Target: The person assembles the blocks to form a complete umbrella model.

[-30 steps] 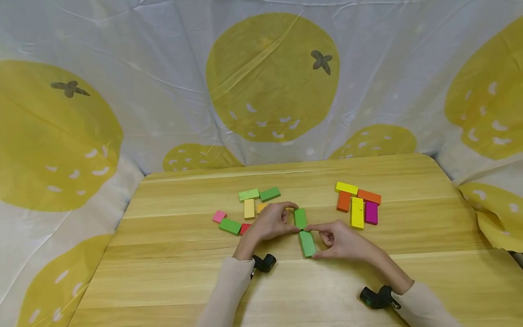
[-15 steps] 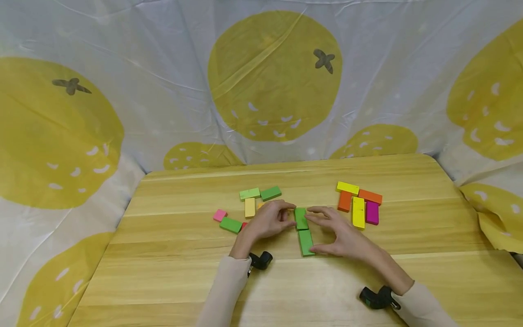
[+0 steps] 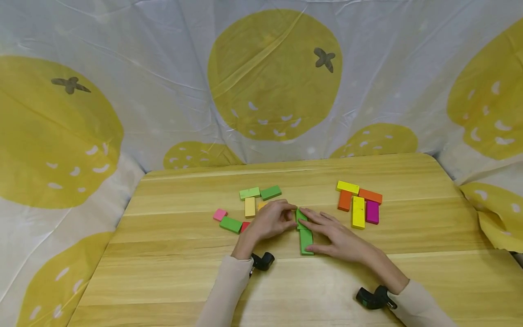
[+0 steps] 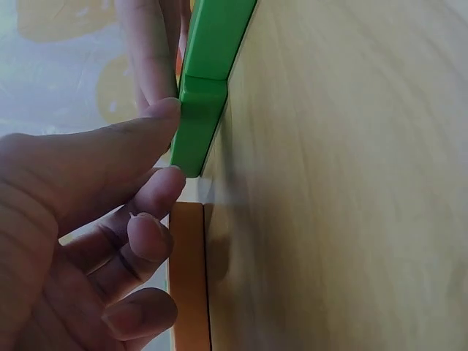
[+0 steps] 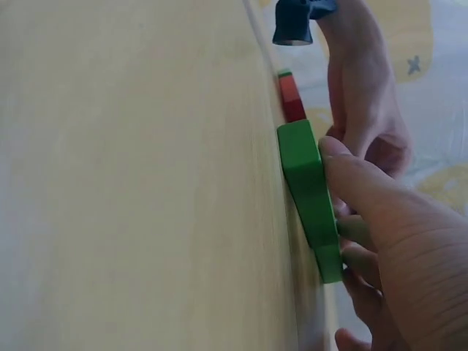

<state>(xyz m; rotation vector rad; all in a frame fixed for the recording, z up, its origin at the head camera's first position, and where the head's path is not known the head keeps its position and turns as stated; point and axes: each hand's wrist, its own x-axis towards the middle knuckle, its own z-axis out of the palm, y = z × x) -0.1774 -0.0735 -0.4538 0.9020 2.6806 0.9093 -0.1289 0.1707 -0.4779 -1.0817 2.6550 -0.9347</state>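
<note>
Two green wooden blocks lie end to end on the table, the far one (image 3: 302, 226) offset slightly left of the near one (image 3: 305, 240). My left hand (image 3: 271, 219) is at the far block's left side. In the left wrist view its thumb (image 4: 157, 121) touches that block and its forefinger is bent at the block's far end. With fingers rather straight, my right hand (image 3: 337, 236) rests on the far block. Its thumb (image 5: 338, 150) touches the near block. An orange-yellow block (image 4: 188, 274) beside my left hand is mostly hidden in the head view.
Left of the hands lie light green (image 3: 249, 193), dark green (image 3: 271, 192), cream (image 3: 249, 207), pink (image 3: 219, 215), green (image 3: 230, 225) and red (image 3: 245, 226) blocks. Farther right is a group of yellow (image 3: 358, 212), orange (image 3: 344, 200) and purple (image 3: 372, 212) blocks on the wooden table (image 3: 163, 272).
My right hand's fingers have moved from the joint between the two green blocks onto the far block. The near block has straightened, its near end shifting slightly left. My left hand stays nearly in place.
</note>
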